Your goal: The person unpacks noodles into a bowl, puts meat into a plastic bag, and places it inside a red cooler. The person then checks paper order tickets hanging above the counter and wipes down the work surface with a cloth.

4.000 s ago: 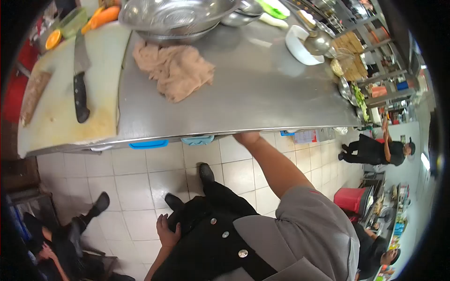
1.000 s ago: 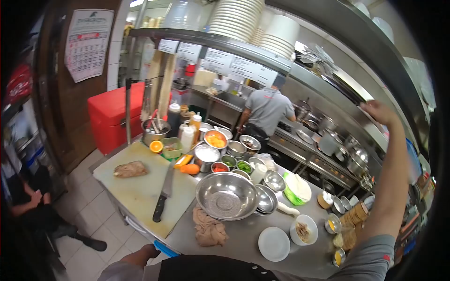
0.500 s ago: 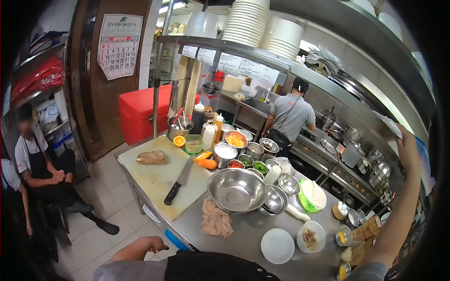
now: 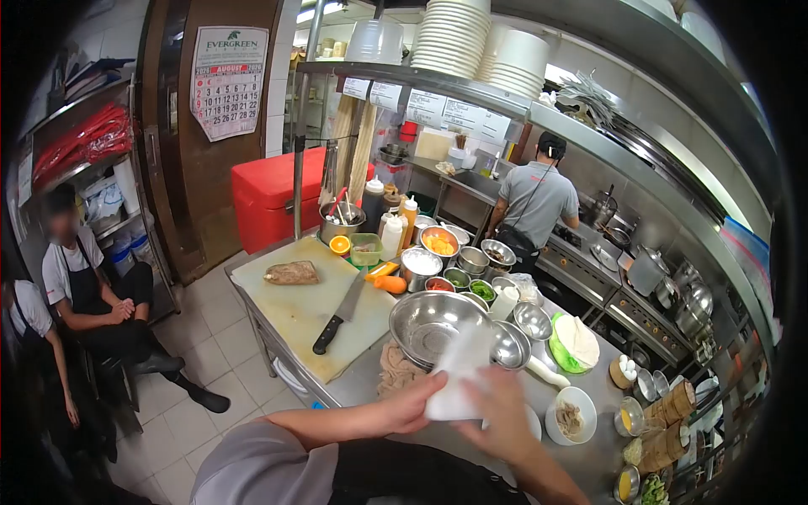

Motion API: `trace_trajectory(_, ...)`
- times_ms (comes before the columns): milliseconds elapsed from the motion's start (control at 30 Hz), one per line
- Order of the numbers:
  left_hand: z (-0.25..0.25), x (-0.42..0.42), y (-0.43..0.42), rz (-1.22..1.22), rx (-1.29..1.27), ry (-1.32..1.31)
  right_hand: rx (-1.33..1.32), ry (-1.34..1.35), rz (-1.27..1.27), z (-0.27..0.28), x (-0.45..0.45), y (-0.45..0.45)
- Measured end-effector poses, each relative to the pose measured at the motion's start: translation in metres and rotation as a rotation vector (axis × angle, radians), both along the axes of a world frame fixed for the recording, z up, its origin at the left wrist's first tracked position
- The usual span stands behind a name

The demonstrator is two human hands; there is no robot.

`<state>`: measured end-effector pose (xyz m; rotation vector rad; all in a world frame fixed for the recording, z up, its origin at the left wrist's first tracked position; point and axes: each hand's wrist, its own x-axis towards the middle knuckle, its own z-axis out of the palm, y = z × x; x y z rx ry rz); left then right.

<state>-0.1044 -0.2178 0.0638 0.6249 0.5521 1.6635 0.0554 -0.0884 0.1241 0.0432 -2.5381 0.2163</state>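
A white sheet or bag (image 4: 459, 379), blurred by motion, is held in front of my body above the counter's front edge. My left hand (image 4: 411, 404) pinches its left side between thumb and fingers. My right hand (image 4: 501, 412) is at its right side, its fingers smeared, so its grip is unclear. Behind the sheet are a large steel bowl (image 4: 425, 324) and smaller steel bowls (image 4: 510, 347). A crumpled pinkish cloth (image 4: 397, 370) lies to the left. The white plate (image 4: 534, 425) is partly hidden by my right hand.
A knife (image 4: 339, 320) and a brown piece of food (image 4: 291, 273) lie on the cutting board (image 4: 278, 307). A white bowl (image 4: 581, 404) stands at right. One person (image 4: 539, 198) stands at the stove; two others (image 4: 101, 295) sit at left. A shelf (image 4: 404, 77) hangs overhead.
My right hand has come down from the raised shelf area at right with the white sheet. My left hand has risen from beside the counter and taken hold of it. The view has shifted slightly.
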Motion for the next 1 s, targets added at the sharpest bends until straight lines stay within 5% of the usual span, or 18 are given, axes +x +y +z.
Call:
trace_trajectory(33, 0.000, -0.003, 0.003, -0.011, -0.121, -0.030, 0.153, -0.091, -0.018, -0.010, -0.005, -0.011)
trace_trajectory(167, -0.066, -0.004, 0.025, 0.048, -0.254, -0.025, 0.018, -0.042, -0.014, -0.039, -0.006, 0.001)
trace_trajectory(333, -0.072, 0.002, 0.024, -0.029, -0.236, -0.038, -0.215, 0.033, 0.015, -0.069, -0.016, 0.013)
trace_trajectory(1000, -0.066, -0.006, 0.026, -0.188, -0.215, -0.026, -0.282, 0.006, 0.031, -0.074, -0.027, 0.008)
